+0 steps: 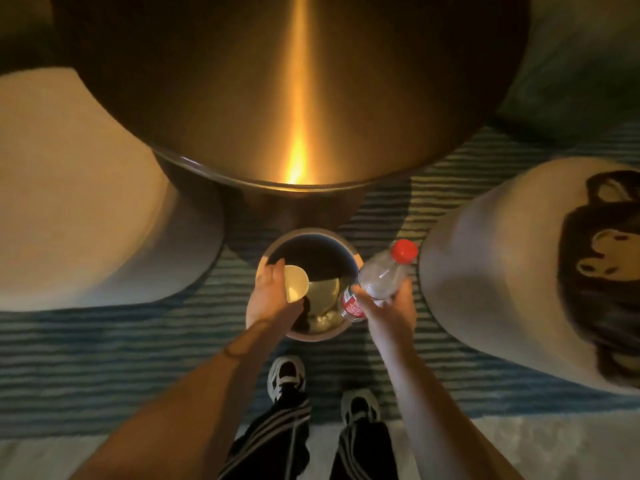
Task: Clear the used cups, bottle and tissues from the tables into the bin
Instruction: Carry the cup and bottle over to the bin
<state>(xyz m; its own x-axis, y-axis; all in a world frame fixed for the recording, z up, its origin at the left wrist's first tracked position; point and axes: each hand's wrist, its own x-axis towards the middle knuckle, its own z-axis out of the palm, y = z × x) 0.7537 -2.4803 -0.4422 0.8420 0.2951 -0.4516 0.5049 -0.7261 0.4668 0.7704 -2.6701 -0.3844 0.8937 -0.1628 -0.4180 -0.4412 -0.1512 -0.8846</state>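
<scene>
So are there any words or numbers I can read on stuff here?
Bottle label: red with white lettering, too blurred to read.
Cup: plain white, no text.
Bin: no text.
Cushion: a dark picture, no words.
So nothing can be read.

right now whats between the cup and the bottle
In the head view, only the open mouth of the bin lies between the cup in the left hand and the bottle in the right hand.
</scene>
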